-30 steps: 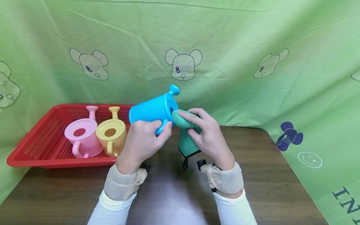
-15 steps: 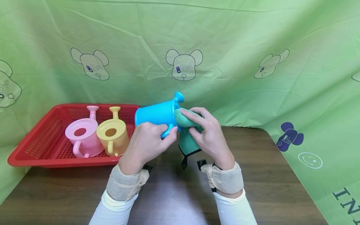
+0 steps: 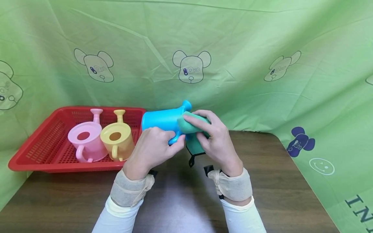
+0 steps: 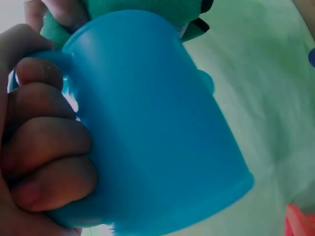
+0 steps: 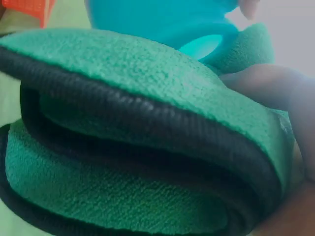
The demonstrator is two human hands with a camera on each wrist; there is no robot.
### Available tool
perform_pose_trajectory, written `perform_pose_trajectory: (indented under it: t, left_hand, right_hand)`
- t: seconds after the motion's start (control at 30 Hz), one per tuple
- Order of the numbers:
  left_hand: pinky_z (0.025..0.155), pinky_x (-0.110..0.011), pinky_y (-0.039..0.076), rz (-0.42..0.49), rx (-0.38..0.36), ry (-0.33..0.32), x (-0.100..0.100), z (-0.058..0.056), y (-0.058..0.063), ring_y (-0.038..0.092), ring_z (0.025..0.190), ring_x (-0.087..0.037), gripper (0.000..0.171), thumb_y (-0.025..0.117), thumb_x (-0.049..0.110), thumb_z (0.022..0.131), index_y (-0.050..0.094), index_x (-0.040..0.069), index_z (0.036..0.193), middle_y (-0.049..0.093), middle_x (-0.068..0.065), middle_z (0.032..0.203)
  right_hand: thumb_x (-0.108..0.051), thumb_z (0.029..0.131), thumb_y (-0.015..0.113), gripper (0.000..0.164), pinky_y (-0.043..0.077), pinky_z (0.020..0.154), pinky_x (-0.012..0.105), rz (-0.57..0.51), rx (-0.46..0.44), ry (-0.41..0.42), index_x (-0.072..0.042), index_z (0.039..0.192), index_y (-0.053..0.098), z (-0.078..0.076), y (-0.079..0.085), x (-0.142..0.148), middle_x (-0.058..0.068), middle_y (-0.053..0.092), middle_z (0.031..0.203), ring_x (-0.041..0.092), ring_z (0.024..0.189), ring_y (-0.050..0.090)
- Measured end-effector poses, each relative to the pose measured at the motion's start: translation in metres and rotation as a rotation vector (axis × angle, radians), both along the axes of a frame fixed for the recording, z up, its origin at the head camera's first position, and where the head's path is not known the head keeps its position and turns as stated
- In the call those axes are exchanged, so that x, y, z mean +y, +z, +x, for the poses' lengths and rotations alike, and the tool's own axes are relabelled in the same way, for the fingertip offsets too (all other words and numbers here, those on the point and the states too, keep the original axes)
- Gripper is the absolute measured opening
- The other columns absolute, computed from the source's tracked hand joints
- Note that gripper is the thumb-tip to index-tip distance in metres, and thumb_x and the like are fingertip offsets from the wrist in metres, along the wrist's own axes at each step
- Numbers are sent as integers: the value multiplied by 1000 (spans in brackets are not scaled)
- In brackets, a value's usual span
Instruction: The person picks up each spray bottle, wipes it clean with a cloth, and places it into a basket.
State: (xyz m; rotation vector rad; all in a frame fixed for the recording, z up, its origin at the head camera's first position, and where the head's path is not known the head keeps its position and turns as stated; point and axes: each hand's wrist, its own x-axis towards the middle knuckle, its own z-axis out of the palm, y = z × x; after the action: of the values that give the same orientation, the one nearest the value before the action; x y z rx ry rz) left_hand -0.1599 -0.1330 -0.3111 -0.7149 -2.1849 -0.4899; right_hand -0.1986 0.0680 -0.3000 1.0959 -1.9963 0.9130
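Observation:
A blue toy watering can (image 3: 161,120) is held tilted on its side above the table, its sprinkler head pointing up and back. My left hand (image 3: 153,147) grips its handle, fingers curled through the loop in the left wrist view. My right hand (image 3: 217,137) pinches a folded green cloth (image 3: 187,123) with black edging (image 5: 147,113) and a hanging loop. The cloth lies against the can's top end and covers most of its opening in the head view. In the right wrist view, part of the can's opening (image 5: 202,46) shows behind the cloth.
A red plastic basket (image 3: 38,166) stands at the left of the brown wooden table (image 3: 279,194). Inside it, a pink watering can (image 3: 91,142) and a yellow one (image 3: 122,142) stand upright side by side. A green printed curtain (image 3: 233,38) hangs behind and to the right.
The blue can has shifted right and down with my left hand and now lies more level. The cloth has moved across its top end, hiding the opening.

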Motion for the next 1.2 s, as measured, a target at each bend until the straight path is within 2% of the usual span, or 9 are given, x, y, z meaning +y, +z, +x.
perform_pose_trajectory:
  t: [0.17,0.37,0.5,0.63,0.8,0.9,1.07,1.2]
  left_hand:
    - [41,-24,14,-24,4,-4,2,-3,-4,16,41,-6,48,57,34,85,27,20,51,19,9,49]
    - [40,-24,15,-33,4,-46,3,-3,-4,15,43,-7,48,58,35,83,26,20,51,18,9,49]
    - [40,-23,22,-55,-1,-106,1,-1,0,20,41,-5,45,59,36,83,29,21,52,22,11,47]
    - [42,-21,27,-50,33,-207,-1,4,6,24,41,-2,43,62,34,81,32,21,53,27,12,47]
    - [44,-19,32,37,99,-326,-4,8,10,27,44,-1,41,64,29,79,34,20,53,29,11,47]
    - [45,-18,32,100,148,-374,-6,8,12,28,45,0,41,63,28,80,34,20,53,29,11,48]
    - [41,-16,20,217,241,-451,-14,11,17,23,45,-2,44,58,30,86,31,20,52,27,9,47]
    - [40,-15,15,278,232,-546,-16,16,23,20,45,-2,46,56,28,88,29,19,51,26,9,45]
  right_hand:
    - [8,81,48,54,44,93,36,7,16,-37,-25,118,69,-1,-1,-2,6,58,122,18,116,52]
    - [7,83,48,51,46,89,38,-31,40,-83,-25,117,70,-6,-1,5,7,58,121,20,115,52]
    - [8,84,50,49,45,91,39,-55,54,-75,-21,117,70,-9,2,13,9,59,120,21,114,52]
    - [14,80,51,51,45,92,42,-79,44,-94,-17,116,70,-12,5,26,11,60,120,23,114,53]
    - [19,78,52,48,45,90,42,-148,20,-140,-10,111,72,-7,14,42,15,61,118,23,112,56]
    - [20,77,50,46,45,91,39,-216,41,-170,-5,108,72,1,23,45,19,62,115,25,110,57]
    - [17,79,50,41,44,93,33,-327,63,-243,-4,108,72,5,30,48,19,63,110,27,106,58]
    - [14,81,54,36,43,93,32,-358,16,-261,0,110,69,5,30,50,18,63,110,25,105,57]
